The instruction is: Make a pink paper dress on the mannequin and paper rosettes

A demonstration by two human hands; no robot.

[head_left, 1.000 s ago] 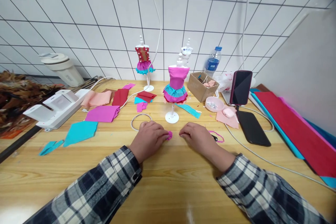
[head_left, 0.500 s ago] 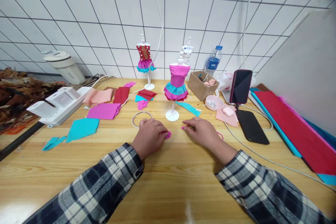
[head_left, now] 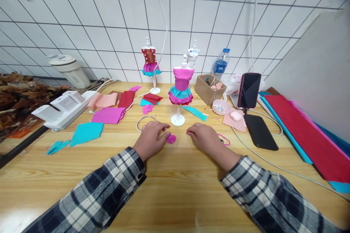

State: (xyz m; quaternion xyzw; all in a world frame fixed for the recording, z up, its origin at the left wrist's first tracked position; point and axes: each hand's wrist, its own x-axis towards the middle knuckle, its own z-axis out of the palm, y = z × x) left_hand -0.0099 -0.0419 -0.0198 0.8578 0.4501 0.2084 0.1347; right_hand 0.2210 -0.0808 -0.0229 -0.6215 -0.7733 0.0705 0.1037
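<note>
My left hand [head_left: 152, 139] rests on the table with thumb and index finger apart. Just off its thumb tip lies a small pleated magenta paper rosette [head_left: 171, 138]. My right hand [head_left: 203, 139] is closed in a pinch, and a tiny magenta scrap [head_left: 187, 133] peeks out at its fingertips. Beside the right wrist is a thin magenta strip [head_left: 225, 139] in a loop, with a small dark object partly hidden there. Behind the hands stands a mini dress form [head_left: 182, 80] in a magenta top and ruffled blue, magenta and red skirt.
Two more dress forms stand at the wall, one in a red top [head_left: 148, 56]. Crepe paper pieces, such as a blue one [head_left: 86, 133], lie left. Rightward are a cardboard box [head_left: 208, 94], a pink bowl [head_left: 221, 111], phones [head_left: 261, 131] and a cable. A power strip [head_left: 65, 111] sits left.
My left fingers have let go of the rosette, which now lies flat on the table. My right hand keeps its pinch, with a magenta bit at its fingertips since half a second ago.
</note>
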